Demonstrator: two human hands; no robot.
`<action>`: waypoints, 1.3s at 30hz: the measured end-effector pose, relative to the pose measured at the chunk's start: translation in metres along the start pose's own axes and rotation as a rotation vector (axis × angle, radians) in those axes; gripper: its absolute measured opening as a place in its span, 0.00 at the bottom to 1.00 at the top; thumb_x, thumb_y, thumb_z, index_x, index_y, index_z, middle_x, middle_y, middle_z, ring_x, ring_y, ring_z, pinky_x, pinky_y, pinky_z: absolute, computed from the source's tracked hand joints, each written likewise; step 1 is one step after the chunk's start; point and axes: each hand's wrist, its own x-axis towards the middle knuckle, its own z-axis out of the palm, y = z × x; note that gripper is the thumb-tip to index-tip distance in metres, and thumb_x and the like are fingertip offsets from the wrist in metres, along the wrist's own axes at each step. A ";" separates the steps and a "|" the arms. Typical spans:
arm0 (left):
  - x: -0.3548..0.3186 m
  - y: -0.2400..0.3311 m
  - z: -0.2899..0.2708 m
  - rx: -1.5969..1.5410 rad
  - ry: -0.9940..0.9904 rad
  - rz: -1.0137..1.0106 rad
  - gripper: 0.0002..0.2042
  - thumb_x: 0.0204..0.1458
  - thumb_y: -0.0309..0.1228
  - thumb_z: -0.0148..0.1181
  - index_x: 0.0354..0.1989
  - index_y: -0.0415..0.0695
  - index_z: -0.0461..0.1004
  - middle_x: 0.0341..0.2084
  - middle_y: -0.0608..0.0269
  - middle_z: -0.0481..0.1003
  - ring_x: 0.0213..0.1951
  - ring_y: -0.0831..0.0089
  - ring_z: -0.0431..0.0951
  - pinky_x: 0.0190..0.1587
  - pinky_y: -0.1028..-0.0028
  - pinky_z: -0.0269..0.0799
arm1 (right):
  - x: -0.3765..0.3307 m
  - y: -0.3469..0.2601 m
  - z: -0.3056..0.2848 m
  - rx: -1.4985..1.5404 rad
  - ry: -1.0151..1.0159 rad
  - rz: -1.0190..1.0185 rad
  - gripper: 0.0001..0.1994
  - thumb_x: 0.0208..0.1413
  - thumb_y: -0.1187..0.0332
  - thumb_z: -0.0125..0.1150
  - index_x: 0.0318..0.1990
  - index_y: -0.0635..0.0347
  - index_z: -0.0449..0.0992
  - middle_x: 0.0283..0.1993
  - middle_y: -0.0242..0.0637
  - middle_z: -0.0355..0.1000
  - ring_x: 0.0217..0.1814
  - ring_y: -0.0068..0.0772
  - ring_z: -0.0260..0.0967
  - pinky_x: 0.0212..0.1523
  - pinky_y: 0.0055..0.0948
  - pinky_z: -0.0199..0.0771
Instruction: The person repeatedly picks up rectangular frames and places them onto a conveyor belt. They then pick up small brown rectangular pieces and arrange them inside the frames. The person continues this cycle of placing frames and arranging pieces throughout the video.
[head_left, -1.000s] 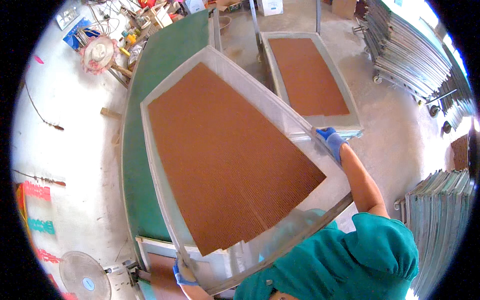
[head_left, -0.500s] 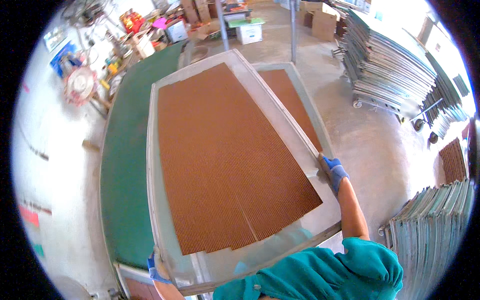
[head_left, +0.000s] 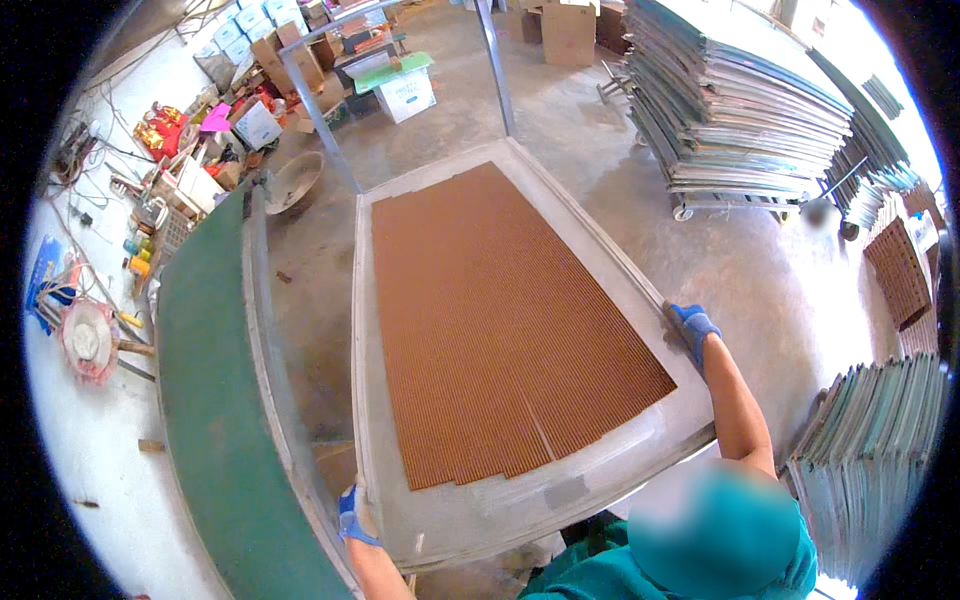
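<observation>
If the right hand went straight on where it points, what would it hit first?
The right hand would first meet the pale frame, which it grips; beyond that, probably the brown ridged sheet, though depth is unclear.

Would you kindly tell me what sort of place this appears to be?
Probably a workshop: a tall stack of flat panels sits on a wheeled cart, a long green table runs along the left, and a cardboard box stands beyond.

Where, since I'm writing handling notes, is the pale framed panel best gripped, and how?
Probably by the side rails of the framed panel, toward the near end, from outside left and right, as the left hand and right hand hold it: the rails are narrow, while the brown ribbed sheet covers the middle.
</observation>
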 end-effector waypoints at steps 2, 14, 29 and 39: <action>0.032 0.006 0.025 0.021 -0.005 -0.064 0.22 0.52 0.45 0.44 0.39 0.34 0.70 0.30 0.60 0.72 0.30 0.72 0.70 0.33 0.72 0.65 | 0.041 -0.011 0.007 -0.022 0.012 -0.014 0.19 0.47 0.51 0.55 0.20 0.59 0.70 0.15 0.35 0.64 0.12 0.29 0.60 0.12 0.27 0.58; 0.134 -0.230 0.094 0.008 -0.125 -0.439 0.24 0.52 0.49 0.39 0.49 0.43 0.65 0.42 0.61 0.70 0.40 0.66 0.70 0.42 0.68 0.67 | 0.187 0.129 0.048 -0.672 -0.106 -0.003 0.38 0.46 0.36 0.35 0.43 0.69 0.69 0.46 0.57 0.65 0.53 0.51 0.59 0.52 0.35 0.56; 0.093 -0.368 0.135 -0.497 0.066 -0.808 0.36 0.47 0.59 0.38 0.58 0.44 0.52 0.54 0.62 0.59 0.53 0.63 0.58 0.55 0.65 0.51 | 0.244 0.313 0.072 -1.082 -0.188 0.070 0.32 0.49 0.41 0.40 0.48 0.63 0.66 0.50 0.49 0.64 0.53 0.45 0.61 0.52 0.38 0.58; -0.280 -0.448 0.046 -0.406 0.551 -0.752 0.26 0.52 0.50 0.36 0.48 0.41 0.63 0.46 0.52 0.66 0.48 0.57 0.65 0.51 0.65 0.58 | 0.004 0.330 0.160 -1.704 -0.918 -0.483 0.24 0.51 0.50 0.38 0.39 0.61 0.73 0.45 0.48 0.67 0.50 0.44 0.63 0.50 0.37 0.60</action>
